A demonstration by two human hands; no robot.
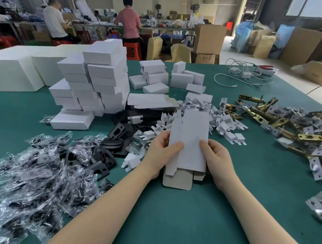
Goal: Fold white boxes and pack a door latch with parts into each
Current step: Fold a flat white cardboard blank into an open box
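green tabletop [171,222]: both hands, left hand [160,154] and right hand [216,160], pinch a flat box blank [190,141] at six o'clock (light, bendy card, best held by its edges).

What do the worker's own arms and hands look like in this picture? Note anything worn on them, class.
Both arms enter from the bottom edge and are bare as far as the picture shows: no sleeves in view. The left hand and right hand wear no gloves. No rings, watch, bracelet or markings can be seen on either wrist or on the fingers that show.
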